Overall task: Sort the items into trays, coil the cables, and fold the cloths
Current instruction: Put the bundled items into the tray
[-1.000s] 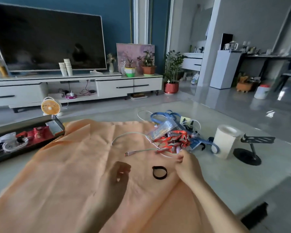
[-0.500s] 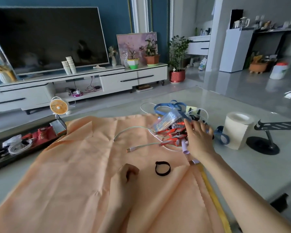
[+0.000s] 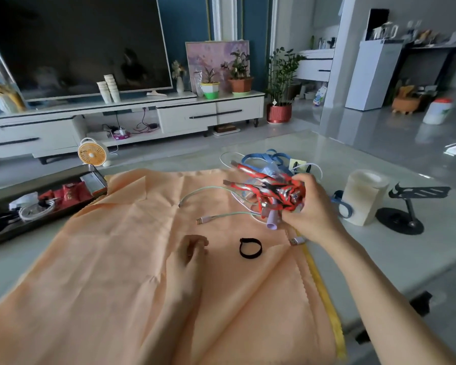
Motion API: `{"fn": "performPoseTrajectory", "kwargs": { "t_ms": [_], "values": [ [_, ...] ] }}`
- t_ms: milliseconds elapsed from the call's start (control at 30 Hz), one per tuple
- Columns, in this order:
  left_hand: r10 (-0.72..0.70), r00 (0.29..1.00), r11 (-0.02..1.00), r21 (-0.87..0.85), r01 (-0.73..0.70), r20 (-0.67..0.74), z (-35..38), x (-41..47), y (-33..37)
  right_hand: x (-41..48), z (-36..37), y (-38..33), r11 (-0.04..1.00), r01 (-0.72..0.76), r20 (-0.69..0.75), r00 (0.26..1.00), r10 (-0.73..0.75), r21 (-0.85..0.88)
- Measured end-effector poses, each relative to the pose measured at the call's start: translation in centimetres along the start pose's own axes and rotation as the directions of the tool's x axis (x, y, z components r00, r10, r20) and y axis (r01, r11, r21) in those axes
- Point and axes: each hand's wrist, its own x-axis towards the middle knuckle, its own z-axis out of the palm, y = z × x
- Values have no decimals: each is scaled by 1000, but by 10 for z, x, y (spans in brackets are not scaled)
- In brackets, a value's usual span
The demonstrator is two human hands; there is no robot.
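Observation:
A wide orange cloth (image 3: 132,259) covers the table in front of me. My right hand (image 3: 309,206) grips a bundle of red-and-silver packets (image 3: 269,191), lifted just above the cloth's far right part. A pale green cable (image 3: 221,216) trails from under the bundle, and a lilac tube (image 3: 271,222) pokes out below my fingers. Blue straps (image 3: 263,158) and white cables lie behind the bundle. A black strap loop (image 3: 250,247) lies on the cloth. My left hand (image 3: 190,256) rests on the cloth with its fingers curled in, holding nothing I can see.
A dark tray (image 3: 0,233) at the left holds red packets, a coiled white cable and small items. A cream roll (image 3: 363,197) and a black phone stand (image 3: 408,206) stand at the right. A yellow cloth edge (image 3: 324,299) shows under the orange one. An orange fan sits beyond the table.
My right hand reached forward into the pile, closed round the red packet bundle and lifted it. My left hand stayed on the cloth.

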Motion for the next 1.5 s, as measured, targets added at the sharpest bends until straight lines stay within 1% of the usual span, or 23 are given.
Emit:
{"fn": "performPoseTrajectory", "kwargs": {
  "t_ms": [67, 133, 233, 300, 367, 433, 467, 500, 600, 667, 800, 933, 1033, 1167, 1200, 1233, 1300, 1333, 1367, 1400, 1433, 1467, 1500],
  "values": [
    [-20, 1000, 988, -154, 22, 13, 0, -2, 7, -13, 4, -23, 980, -41, 128, 992, 17, 193],
    [-69, 996, 935, -344, 87, 63, -8, 0, 18, -26, 19, -44, 977, -47, 260, 966, -9, 209],
    [-149, 967, 761, -600, 245, 206, -27, 6, 40, -43, 39, -67, 978, 16, 377, 921, -95, 206],
    [-153, 946, 683, -661, 311, 286, -47, 7, 49, -53, 52, -80, 974, 36, 448, 884, -134, 222],
    [-193, 929, 585, -723, 367, 315, -69, 9, 50, -62, 64, -93, 969, 43, 493, 855, -161, 243],
    [-274, 917, 428, -818, 385, 289, -91, 14, 45, -70, 79, -105, 965, 63, 524, 830, -192, 254],
    [-306, 915, 372, -852, 369, 263, -101, 17, 41, -73, 86, -110, 964, 60, 546, 814, -196, 258],
    [-327, 915, 358, -866, 350, 235, -112, 19, 37, -76, 96, -117, 960, 25, 580, 792, -189, 278],
    [-318, 932, 400, -866, 300, 177, -132, 23, 25, -82, 112, -129, 920, -186, 699, 705, -120, 345],
    [-295, 943, 417, -867, 273, 155, -147, 24, 18, -84, 125, -138, 914, -205, 721, 682, -122, 349],
    [-292, 944, 480, -830, 285, 155, -169, 29, 8, -93, 151, -150, 928, -157, 708, 692, -142, 338],
    [-331, 932, 439, -850, 291, 148, -192, 45, -5, -96, 177, -161, 921, -149, 676, 722, -147, 359],
    [-385, 906, 376, -868, 325, 173, -203, 54, -15, -95, 194, -171, 952, -91, 681, 718, -141, 294],
    [-411, 883, 240, -907, 345, 227, -212, 65, -23, -90, 215, -184, 980, 111, 581, 792, -188, 165],
    [-409, 886, 234, -913, 333, 219, -216, 70, -24, -86, 218, -186, 977, 126, 590, 781, -205, 172],
    [-408, 891, 233, -921, 313, 199, -224, 76, -27, -81, 226, -190, 974, 101, 640, 739, -212, 205],
    [-417, 894, 236, -929, 283, 166, -241, 88, -34, -66, 237, -196, 960, 15, 761, 606, -232, 280],
    [-422, 892, 241, -928, 283, 162, -248, 90, -35, -59, 239, -198, 952, 7, 791, 555, -257, 305],
    [-426, 887, 249, -920, 302, 176, -254, 92, -37, -51, 244, -202, 944, 17, 799, 527, -290, 331],
    [-420, 886, 260, -909, 327, 199, -260, 95, -40, -41, 252, -205, 932, 26, 790, 523, -321, 361],
    [-421, 880, 257, -900, 351, 222, -262, 95, -42, -31, 258, -208, 918, 28, 762, 547, -345, 396],
    [-436, 871, 232, -907, 352, 226, -264, 97, -46, -19, 269, -212, 906, 34, 720, 595, -357, 421],
    [-459, 862, 211, -916, 341, 215, -265, 99, -50, -4, 281, -216, 905, 47, 663, 665, -344, 422]
  ]
}}
